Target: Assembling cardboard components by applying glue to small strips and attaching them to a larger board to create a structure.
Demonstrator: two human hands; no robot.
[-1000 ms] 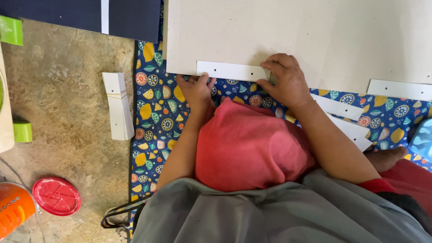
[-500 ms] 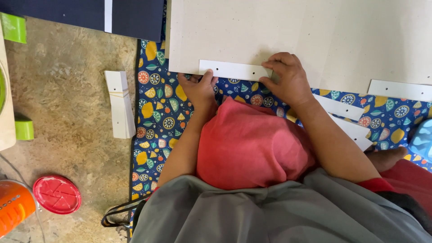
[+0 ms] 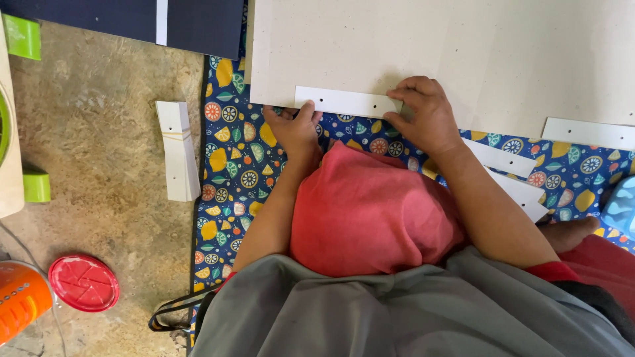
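On a rough stone floor (image 3: 99,165) lies a blue cloth (image 3: 231,192) printed with fruit slices, and on its far side a large pale board (image 3: 463,53) spreads to the right. A white punched strip (image 3: 344,102) is laid along the board's near edge, the left hand (image 3: 294,129) pinching its left end, the right hand (image 3: 426,116) curled flat over its right end. A second strip (image 3: 589,132) already lies on that edge farther right, more strips (image 3: 503,158) wait near the right arm, a folded bundle (image 3: 177,151) lies left, and a red lid (image 3: 84,283) and orange jar (image 3: 20,301) sit near left.

One head-worn view looks steeply down, close over the patterned mat (image 3: 231,178).
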